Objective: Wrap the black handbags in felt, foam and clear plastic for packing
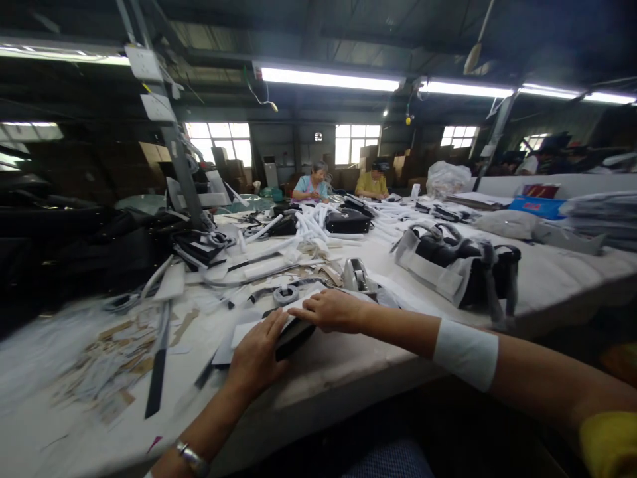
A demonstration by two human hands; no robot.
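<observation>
A black bag [294, 340], partly covered by a white sheet [243, 332], lies at the front edge of the table between my hands. My left hand [257, 350] is closed on its near left side, fingers over the top and thumb at the front. From the right, my right hand [329, 311] reaches across with fingers bent, gripping the bag's upper edge and the white covering. Both hands hide much of the bag. Just behind them sit a grey-wrapped strap coil [285, 295] and a metal tape dispenser [357, 275].
A wrapped black bag [448, 262] stands to the right. Paper scraps [112, 365] and a dark strap [158, 372] lie at left. White tubes [311, 222] and more black bags [348, 221] cover the table's middle. Two people sit at the far side. A metal post [182, 169] rises at left.
</observation>
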